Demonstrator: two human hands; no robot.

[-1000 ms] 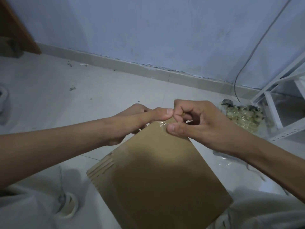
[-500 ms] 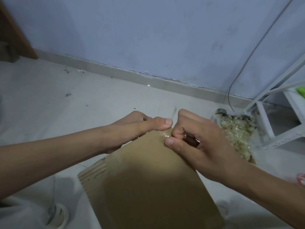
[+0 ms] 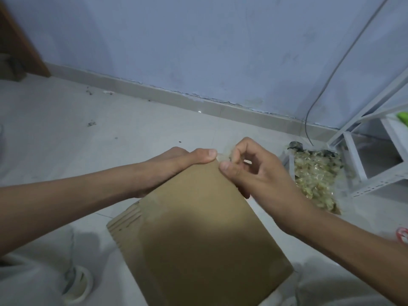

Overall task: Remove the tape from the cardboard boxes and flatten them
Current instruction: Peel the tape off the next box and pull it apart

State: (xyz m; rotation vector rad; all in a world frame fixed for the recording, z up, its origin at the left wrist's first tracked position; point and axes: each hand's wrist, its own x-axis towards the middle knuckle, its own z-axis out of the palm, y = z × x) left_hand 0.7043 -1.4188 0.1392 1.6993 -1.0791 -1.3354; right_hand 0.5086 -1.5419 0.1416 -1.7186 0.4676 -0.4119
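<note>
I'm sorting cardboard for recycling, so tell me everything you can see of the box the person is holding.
The box is plain brown cardboard, apparently flattened, with layered edges showing at its left corner. It is held tilted above the floor, its far corner up. The left hand grips that corner, thumb on top. The right hand pinches clear tape there. A glossy tape strip seems to run along the upper left edge. No print shows.
</note>
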